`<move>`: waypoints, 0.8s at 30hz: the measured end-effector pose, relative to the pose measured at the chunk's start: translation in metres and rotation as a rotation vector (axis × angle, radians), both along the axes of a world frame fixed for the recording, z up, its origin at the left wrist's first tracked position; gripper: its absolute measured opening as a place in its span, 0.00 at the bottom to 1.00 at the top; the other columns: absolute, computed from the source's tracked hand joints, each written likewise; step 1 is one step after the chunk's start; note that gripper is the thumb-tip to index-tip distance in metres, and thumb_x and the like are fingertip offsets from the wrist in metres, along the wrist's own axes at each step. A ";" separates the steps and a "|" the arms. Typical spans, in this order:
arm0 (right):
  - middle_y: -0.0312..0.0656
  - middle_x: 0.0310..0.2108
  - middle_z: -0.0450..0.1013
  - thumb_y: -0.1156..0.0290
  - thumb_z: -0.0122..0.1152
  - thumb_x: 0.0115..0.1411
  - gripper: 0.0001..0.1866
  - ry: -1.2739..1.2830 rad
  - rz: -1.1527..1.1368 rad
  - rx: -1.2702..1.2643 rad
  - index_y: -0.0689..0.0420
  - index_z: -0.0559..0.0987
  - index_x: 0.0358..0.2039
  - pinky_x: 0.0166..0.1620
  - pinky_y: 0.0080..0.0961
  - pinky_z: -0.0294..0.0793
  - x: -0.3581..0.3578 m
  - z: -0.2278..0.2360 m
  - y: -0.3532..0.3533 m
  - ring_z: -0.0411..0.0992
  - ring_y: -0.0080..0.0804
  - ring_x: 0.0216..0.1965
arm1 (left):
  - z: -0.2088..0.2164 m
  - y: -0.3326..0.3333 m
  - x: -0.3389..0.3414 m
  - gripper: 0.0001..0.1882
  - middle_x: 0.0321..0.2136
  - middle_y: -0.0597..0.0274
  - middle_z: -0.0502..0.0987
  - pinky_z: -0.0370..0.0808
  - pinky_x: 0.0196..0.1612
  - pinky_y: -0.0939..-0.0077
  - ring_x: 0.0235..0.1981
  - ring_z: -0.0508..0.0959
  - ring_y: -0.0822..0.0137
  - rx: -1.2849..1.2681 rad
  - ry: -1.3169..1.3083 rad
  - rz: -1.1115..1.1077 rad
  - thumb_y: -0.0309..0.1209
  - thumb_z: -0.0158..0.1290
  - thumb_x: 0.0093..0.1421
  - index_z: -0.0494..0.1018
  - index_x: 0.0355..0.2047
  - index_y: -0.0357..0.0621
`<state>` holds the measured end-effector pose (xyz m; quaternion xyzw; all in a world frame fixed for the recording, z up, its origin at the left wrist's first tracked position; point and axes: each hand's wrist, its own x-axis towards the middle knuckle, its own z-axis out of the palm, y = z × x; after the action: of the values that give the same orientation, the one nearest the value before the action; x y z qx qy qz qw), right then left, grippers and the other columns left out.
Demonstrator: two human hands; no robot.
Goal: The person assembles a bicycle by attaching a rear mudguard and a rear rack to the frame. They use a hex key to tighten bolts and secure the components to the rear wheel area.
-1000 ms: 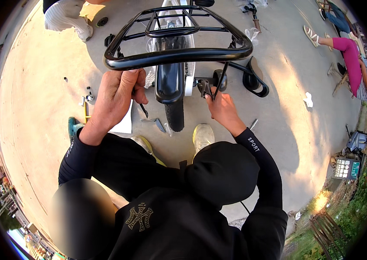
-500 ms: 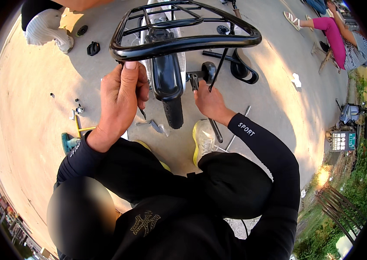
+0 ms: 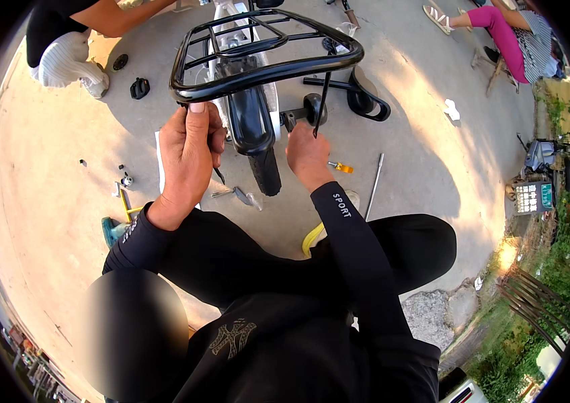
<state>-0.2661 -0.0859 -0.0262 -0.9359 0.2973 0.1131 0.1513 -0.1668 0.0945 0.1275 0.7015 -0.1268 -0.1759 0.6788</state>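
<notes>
A black bicycle rear rack stretches over a rear wheel's black mudguard and tyre. My left hand is closed at the rack's near left corner, thumb against the rim. A thin dark rod end shows below its curled fingers. At the right of the wheel, my right hand is closed beside the axle and a small stabiliser wheel. Its fingers hide what they grip. A thin black rack strut hangs down to its knuckles.
On the ground lie a black pedal, an orange-handled tool, a metal rod, a yellow-handled tool and a black saddle-like part. Another person's arm is at the upper left. Someone in pink trousers sits upper right.
My right hand has turned and shifted left; the dark bar that stuck out below it no longer shows. The rack's right side has swung left and slightly down. My right knee has moved outward.
</notes>
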 end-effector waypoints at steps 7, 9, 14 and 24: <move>0.49 0.38 0.80 0.60 0.60 0.63 0.15 0.028 -0.076 0.112 0.59 0.78 0.39 0.44 0.43 0.78 0.008 0.008 -0.002 0.79 0.50 0.43 | -0.003 0.002 0.001 0.25 0.14 0.66 0.66 0.58 0.15 0.85 0.13 0.63 0.80 0.005 -0.007 -0.021 0.48 0.39 0.75 0.67 0.28 0.42; 0.49 0.38 0.80 0.59 0.59 0.64 0.15 0.068 -0.053 0.112 0.59 0.78 0.39 0.45 0.43 0.78 0.009 0.013 -0.004 0.79 0.50 0.43 | -0.007 0.003 0.001 0.25 0.14 0.66 0.65 0.58 0.15 0.85 0.13 0.62 0.80 -0.001 -0.024 -0.024 0.48 0.39 0.75 0.67 0.28 0.41; 0.53 0.39 0.79 0.58 0.55 0.67 0.17 0.119 0.040 0.093 0.60 0.75 0.44 0.47 0.44 0.78 0.010 0.012 -0.007 0.79 0.51 0.44 | -0.004 0.003 0.001 0.24 0.14 0.66 0.65 0.57 0.15 0.85 0.13 0.62 0.80 0.006 -0.019 -0.034 0.47 0.38 0.75 0.68 0.29 0.41; 0.59 0.38 0.78 0.66 0.60 0.63 0.17 0.101 -0.029 0.217 0.64 0.70 0.45 0.46 0.45 0.77 -0.002 0.003 -0.001 0.78 0.58 0.43 | -0.010 -0.003 0.003 0.22 0.21 0.72 0.57 0.52 0.21 0.85 0.18 0.55 0.81 -0.347 -0.049 -0.060 0.51 0.45 0.72 0.66 0.38 0.42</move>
<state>-0.2684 -0.0870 -0.0234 -0.9027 0.3040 0.1894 0.2383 -0.1635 0.0917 0.1180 0.5738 -0.1927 -0.1543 0.7809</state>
